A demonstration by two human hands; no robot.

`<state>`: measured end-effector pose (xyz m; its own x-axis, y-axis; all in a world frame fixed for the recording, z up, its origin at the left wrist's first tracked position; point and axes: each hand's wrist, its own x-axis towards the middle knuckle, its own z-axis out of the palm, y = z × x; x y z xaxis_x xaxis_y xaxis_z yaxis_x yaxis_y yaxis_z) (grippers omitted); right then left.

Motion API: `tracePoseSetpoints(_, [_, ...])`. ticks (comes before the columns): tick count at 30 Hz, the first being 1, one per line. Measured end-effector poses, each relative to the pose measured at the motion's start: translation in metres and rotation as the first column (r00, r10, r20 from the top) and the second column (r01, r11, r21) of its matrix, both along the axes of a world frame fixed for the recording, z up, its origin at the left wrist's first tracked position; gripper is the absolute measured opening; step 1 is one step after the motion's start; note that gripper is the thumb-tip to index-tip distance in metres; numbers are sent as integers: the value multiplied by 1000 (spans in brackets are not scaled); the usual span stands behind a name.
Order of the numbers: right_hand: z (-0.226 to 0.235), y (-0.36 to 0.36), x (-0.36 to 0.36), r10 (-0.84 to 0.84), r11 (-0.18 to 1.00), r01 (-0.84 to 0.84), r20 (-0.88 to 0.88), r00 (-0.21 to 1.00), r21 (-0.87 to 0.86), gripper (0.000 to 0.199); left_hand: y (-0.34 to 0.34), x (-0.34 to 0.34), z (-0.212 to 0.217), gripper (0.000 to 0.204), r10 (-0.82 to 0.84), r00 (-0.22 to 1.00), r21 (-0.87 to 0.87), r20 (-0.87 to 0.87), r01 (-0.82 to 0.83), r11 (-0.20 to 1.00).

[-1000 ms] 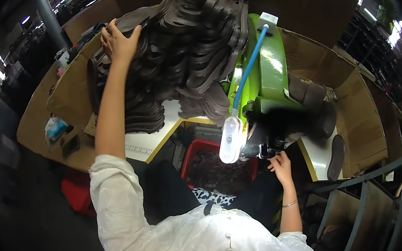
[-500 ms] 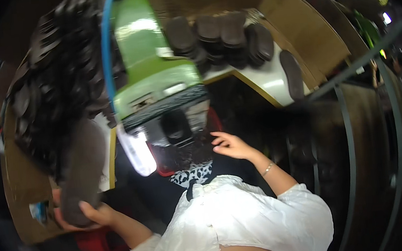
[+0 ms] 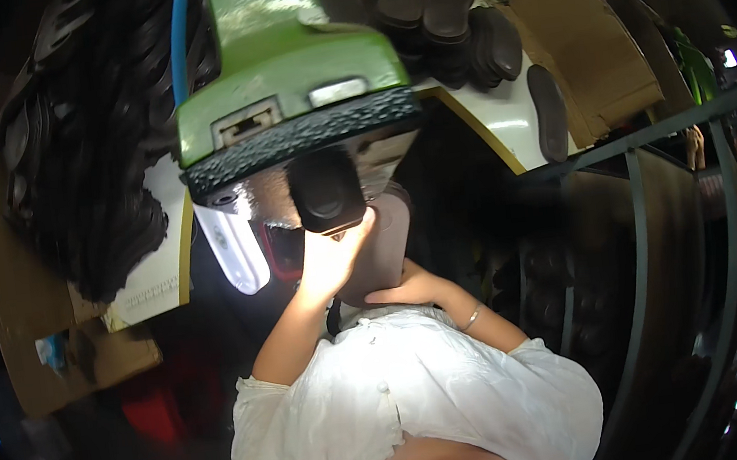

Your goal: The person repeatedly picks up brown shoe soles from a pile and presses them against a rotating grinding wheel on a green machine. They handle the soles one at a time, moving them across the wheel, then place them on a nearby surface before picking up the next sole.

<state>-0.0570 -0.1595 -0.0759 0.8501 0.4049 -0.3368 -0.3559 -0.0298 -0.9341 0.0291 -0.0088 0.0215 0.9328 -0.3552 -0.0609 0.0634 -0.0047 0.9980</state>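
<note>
A brown shoe sole (image 3: 385, 244) is held upright-slanted in front of my body, close under the head of a green machine (image 3: 299, 84). My left hand (image 3: 335, 256) grips the sole's left side, its thumb along the edge and its other fingers mostly hidden. Lower down, my right hand (image 3: 415, 288) closes round the near right end, thumb across the front. Just above my left hand sits a dark block (image 3: 326, 189) under the machine head. A lit white lamp (image 3: 234, 249) hangs to the left.
Dark soles (image 3: 93, 169) are heaped at the left beside a cardboard box (image 3: 29, 337). Several more soles (image 3: 445, 20) lie stacked on the white tabletop (image 3: 496, 122) at the far right, with a single sole (image 3: 547, 112) nearby. Metal rack bars (image 3: 639, 237) stand at right.
My left hand has brought the sole from the left heap to the middle, under the machine head. My right hand, open and free before, now grips the sole too.
</note>
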Motion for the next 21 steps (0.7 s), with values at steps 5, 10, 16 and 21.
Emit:
tracePoseSetpoints(5, [51,-71,6,182,942,-127,155,971,-311,34,20,-21,-5,18,38,988,-108,-147,-54,993])
tracePoseSetpoints(10, [86,-131,24,-296,934,344,326,898,-100,30,21,-27,-13,29,37,993,-236,-108,-62,970])
tracePoseSetpoints(16, [93,-90,72,-646,752,517,295,704,409,30,39,-36,-30,25,184,971,-277,-149,-220,935])
tracePoseSetpoints(21, [67,-18,64,-772,523,525,114,625,672,27,73,-41,-22,23,401,915,-303,-47,-396,867])
